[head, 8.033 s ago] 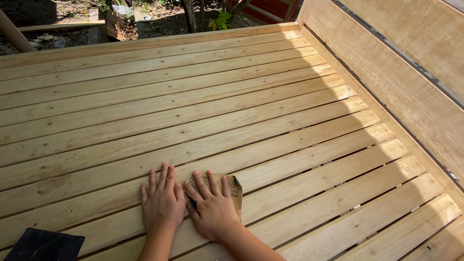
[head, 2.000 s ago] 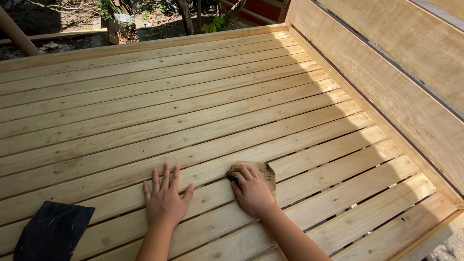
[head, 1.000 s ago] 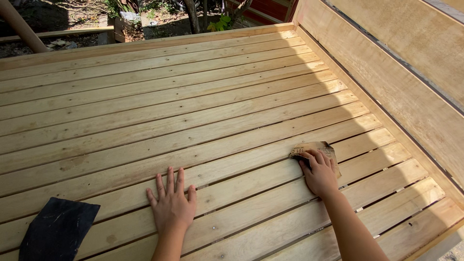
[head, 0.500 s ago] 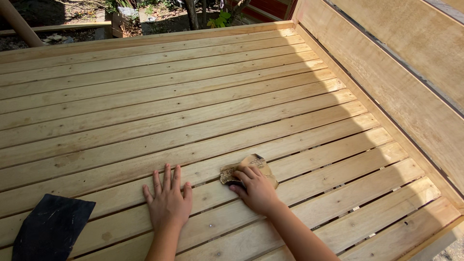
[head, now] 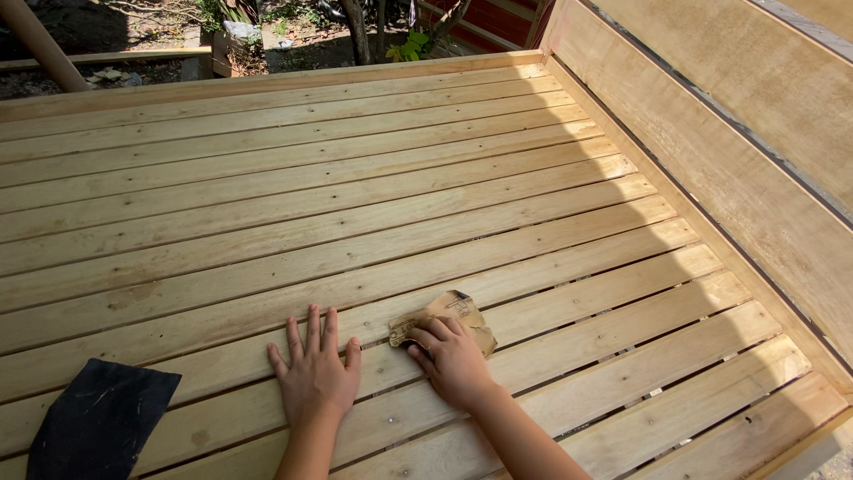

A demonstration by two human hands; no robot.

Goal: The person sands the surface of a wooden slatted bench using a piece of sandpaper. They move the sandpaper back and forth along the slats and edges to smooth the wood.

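On the wooden slats (head: 373, 178), a crumpled brown sandpaper (head: 449, 316) is pressed down by the right hand (head: 453, 360), fingers bent over it — the left hand (head: 313, 378) is laid flat and open, holding nothing.

Direct sunlight floods the slatted wooden platform (head: 355, 178) — bright, sharp focus; a soft-edged shadow covers the lower right corner.

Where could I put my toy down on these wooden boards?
The slats are bare from the far edge down to the hands, and right toward the backrest. It is crowded near you: left hand, right hand pressing sandpaper, and a black sheet.
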